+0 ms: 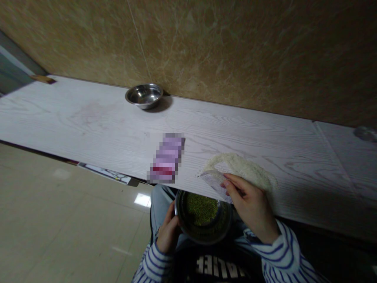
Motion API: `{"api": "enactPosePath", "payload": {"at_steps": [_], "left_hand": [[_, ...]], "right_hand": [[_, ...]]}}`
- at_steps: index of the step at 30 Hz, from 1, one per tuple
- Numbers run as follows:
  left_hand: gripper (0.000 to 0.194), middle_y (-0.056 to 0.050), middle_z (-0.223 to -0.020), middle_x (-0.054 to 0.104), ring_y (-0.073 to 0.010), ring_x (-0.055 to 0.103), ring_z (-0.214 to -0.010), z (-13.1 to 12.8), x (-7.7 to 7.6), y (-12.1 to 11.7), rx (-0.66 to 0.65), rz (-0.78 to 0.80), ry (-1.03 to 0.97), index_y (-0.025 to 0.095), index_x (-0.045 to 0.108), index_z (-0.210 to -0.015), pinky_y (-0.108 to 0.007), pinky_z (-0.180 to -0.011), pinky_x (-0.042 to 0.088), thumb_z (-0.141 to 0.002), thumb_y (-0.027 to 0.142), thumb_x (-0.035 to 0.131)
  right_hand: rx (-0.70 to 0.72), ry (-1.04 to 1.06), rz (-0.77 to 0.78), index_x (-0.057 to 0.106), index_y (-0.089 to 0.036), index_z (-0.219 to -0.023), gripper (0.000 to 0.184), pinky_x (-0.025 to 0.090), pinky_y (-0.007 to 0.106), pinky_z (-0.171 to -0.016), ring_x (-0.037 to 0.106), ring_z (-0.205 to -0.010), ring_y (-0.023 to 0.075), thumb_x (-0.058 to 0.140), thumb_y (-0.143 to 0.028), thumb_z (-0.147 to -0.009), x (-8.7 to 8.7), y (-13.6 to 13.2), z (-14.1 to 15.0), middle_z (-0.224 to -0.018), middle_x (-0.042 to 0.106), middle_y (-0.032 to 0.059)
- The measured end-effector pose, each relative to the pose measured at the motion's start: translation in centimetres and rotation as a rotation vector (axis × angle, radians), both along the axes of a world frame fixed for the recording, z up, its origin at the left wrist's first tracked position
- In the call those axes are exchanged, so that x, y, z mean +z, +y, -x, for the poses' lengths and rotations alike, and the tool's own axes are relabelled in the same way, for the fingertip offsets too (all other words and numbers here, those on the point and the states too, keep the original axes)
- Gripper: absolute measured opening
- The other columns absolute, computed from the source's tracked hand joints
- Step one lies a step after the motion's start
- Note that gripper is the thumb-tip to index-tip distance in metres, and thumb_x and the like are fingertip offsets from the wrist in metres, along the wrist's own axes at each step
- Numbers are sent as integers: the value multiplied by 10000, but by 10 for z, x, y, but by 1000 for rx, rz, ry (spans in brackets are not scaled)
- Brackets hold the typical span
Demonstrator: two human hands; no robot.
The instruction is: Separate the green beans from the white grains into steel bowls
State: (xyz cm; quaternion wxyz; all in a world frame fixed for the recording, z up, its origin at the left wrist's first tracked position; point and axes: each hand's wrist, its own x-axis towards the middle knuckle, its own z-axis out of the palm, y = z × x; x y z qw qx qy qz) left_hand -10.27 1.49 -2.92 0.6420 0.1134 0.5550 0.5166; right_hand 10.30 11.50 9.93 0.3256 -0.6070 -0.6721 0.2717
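My left hand [169, 232] grips the rim of a metal bowl [225, 224] at its left side. The bowl sits over my lap, just under the table's front edge, and small green beans that look like mung beans [202, 208] cover its bottom. My right hand [253, 206] pinches a thin clear plastic piece with a curved edge [212, 180], perhaps a protractor. The piece rests low at the table's edge, over the right part of the bowl. Beyond it and my fingers spreads a layer of white grains like rice [247, 167].
A shiny metal bowl [144, 96] stands against the wall on the white wood-grain table [103, 133]. Nearer lies a pixelated purple rectangular object [167, 157]. A blurred clear object [365, 133] is at the far right, and a brown wooden piece [43, 79] at the far left.
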Motion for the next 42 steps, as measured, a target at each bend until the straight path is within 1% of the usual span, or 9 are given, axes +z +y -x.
{"api": "enactPosePath", "payload": {"at_steps": [3,7,14,22,29,33,35,39,42], "left_hand": [[683,-20,-809,689,-181,552,-639,-1,4,0,33,22,-46,204,528,-1335,-286,-560,436,-662,238,640],[673,2,-689,643,-154,499,-565,-1,8,0,47,40,-68,192,545,-1319,-262,-503,403,-658,226,662],[610,35,-628,586,-121,443,-540,-4,20,2,74,26,-103,196,590,-1230,-220,-474,376,-624,145,638],[594,31,-629,584,-139,449,-552,-2,23,2,60,31,-81,221,604,-1210,-240,-492,379,-618,176,632],[557,14,-721,632,-175,494,-619,-1,24,3,57,19,-60,233,617,-1200,-270,-540,396,-644,197,631],[608,38,-612,561,-161,437,-544,1,23,3,23,-3,-77,242,613,-1236,-269,-500,344,-630,196,636],[595,18,-674,612,-174,480,-577,1,23,2,34,-20,-83,237,622,-1230,-282,-519,375,-636,218,648],[569,-50,-1002,720,-263,605,-852,1,26,2,108,-48,-61,225,640,-1216,-317,-624,474,-650,253,688],[593,-55,-1062,727,-265,626,-894,2,33,2,122,-53,-52,224,630,-1252,-310,-640,490,-663,239,695]], "right_hand": [[10,1,-8,745,-168,-1072,296,623,330,-677,757,-772,229,547,-313,-907,0,0,2,-920,788,108],[8,5,-8,749,-166,-1049,279,622,328,-674,757,-771,228,562,-310,-901,0,-1,1,-908,789,104],[38,-2,-54,755,-176,-1031,251,616,319,-700,756,-766,217,562,-270,-900,2,1,9,-894,791,86],[-1,9,-37,745,-167,-1068,286,619,313,-663,757,-804,232,555,-308,-908,0,5,4,-931,788,106],[57,-8,-20,751,-189,-1058,265,624,305,-679,757,-777,213,560,-283,-901,5,5,4,-968,786,86],[66,0,-27,754,-182,-1050,265,624,302,-683,756,-769,208,558,-285,-904,6,4,4,-956,787,87],[79,-5,-30,755,-185,-1048,261,623,301,-684,755,-763,203,560,-281,-904,5,3,4,-961,787,83],[112,-13,-41,758,-184,-1039,255,623,305,-705,754,-769,198,559,-271,-907,5,4,6,-962,788,78],[116,-29,-64,756,-179,-1046,260,621,312,-731,754,-782,199,552,-268,-912,7,7,8,-962,788,78]]}}
